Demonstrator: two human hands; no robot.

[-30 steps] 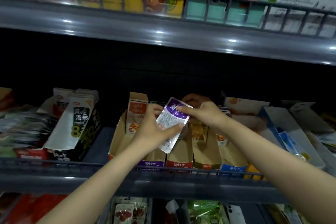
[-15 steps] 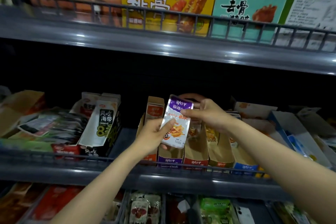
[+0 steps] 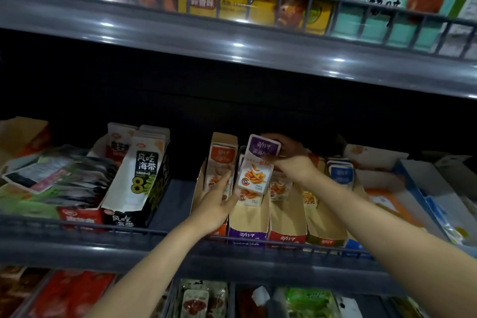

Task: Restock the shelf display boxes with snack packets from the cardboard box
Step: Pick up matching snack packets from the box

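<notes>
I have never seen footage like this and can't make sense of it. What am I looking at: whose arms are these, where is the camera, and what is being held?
There is no machine here. A person wears a wide-angle camera on the head, so this single picture looks forward and down along their own bare arms at a shop shelf. The right hand grips a purple-topped snack packet just above a row of narrow cardboard display boxes. The purple-fronted box lies right below it. The left hand is open, with its fingers against the neighbouring box, which holds orange packets. Further left stand tall white packets. An upper shelf with big cartons runs overhead.
</notes>
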